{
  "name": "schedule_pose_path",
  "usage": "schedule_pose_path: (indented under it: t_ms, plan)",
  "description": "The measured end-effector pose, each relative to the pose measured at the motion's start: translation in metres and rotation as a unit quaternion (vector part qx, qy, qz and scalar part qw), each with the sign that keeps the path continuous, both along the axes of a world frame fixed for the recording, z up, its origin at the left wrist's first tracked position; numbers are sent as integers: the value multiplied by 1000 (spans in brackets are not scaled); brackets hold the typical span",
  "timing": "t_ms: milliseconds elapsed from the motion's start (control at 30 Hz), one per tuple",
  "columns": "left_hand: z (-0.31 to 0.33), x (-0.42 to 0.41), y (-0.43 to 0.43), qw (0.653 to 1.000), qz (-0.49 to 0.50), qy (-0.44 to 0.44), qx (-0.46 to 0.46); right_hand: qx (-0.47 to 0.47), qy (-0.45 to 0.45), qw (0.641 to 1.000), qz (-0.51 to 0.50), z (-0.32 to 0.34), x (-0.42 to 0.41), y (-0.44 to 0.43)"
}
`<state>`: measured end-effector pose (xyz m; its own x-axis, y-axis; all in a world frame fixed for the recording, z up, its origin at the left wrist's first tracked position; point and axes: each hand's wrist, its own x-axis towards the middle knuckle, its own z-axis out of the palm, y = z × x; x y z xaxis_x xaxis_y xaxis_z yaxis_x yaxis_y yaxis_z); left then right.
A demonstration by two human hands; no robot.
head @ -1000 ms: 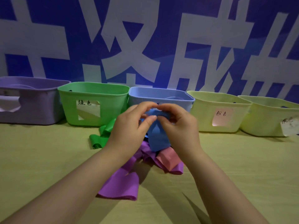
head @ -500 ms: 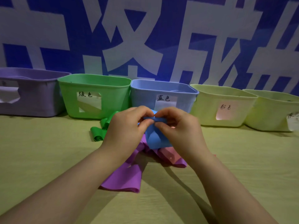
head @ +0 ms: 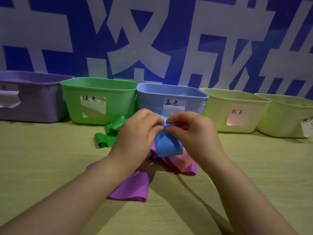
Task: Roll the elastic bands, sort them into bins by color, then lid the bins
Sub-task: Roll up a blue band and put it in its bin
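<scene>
Purple elastic band (head: 132, 189): lies crumpled on the table, nearest the person, under the left wrist and running on beneath both hands.
Table (head: 50, 167): yellow-green surface below both forearms.
Pink band (head: 179, 160): lies on the purple one, just under the right wrist, with its far part covered by the blue band.
Blue band (head: 167, 145): held up between the two hands, above the pile. Its top edge is turned into a thin roll, and the rest hangs as a broad strip over the pink and purple bands.
Left hand (head: 135, 134): fingers and thumb curled, pinching the left end of the blue roll.
Right hand (head: 194, 133): fingers curled, pinching the right end of the same roll, with its fingertips close to those of the left hand.
Green band (head: 110, 134): on the table just beyond and left of the left hand. It is looped with one end rolled up, and is partly hidden by that hand.
Blue bin (head: 149, 102): straight beyond the hands, open-topped, with a paper label reading 蓝色.
Green bin (head: 118, 102): beyond and left of the left hand, close beside the blue bin, labelled 绿色.
Purple bin (head: 33, 102): far to the left of the left hand, with a torn paper label.
Pale yellow bin (head: 220, 116): beyond and right of the right hand, labelled 粉色.
Second pale yellow bin (head: 284, 119): farther right still, its label cut off by the frame edge.
Wall (head: 152, 39): behind the bins, blue with large white characters.
</scene>
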<state>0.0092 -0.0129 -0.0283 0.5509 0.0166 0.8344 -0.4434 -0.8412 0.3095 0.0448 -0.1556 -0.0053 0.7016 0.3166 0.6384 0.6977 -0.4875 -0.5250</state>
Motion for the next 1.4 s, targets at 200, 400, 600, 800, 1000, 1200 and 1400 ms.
schedule_pose_path:
  t_ms: [200, 400, 600, 800, 1000, 1200, 1400]
  plan:
    - [-1, 1, 0, 997, 46, -19, 59, -56, -29, 998, 0, 5, -2, -3]
    - [-4, 0, -3, 997, 36, 1, 72, -113, -30, 993, -21, 7, -2, -4]
    - [-4, 0, -5, 999, 10, 22, 42, -129, -16, 991, -19, 10, -5, -6]
    - [-4, 1, -1, 1000, -2, 19, 8, -150, 7, 989, -10, 12, -8, -8]
    - [-4, 0, 0, 999, 4, 16, 36, -163, 21, 986, 9, 12, -7, -9]
    - [-4, 2, 1, 998, 18, 5, 58, -158, 26, 987, 36, 11, -4, -12]
    - [-2, 1, 2, 998, 33, 0, 61, -94, 5, 995, 21, 5, 3, -11]
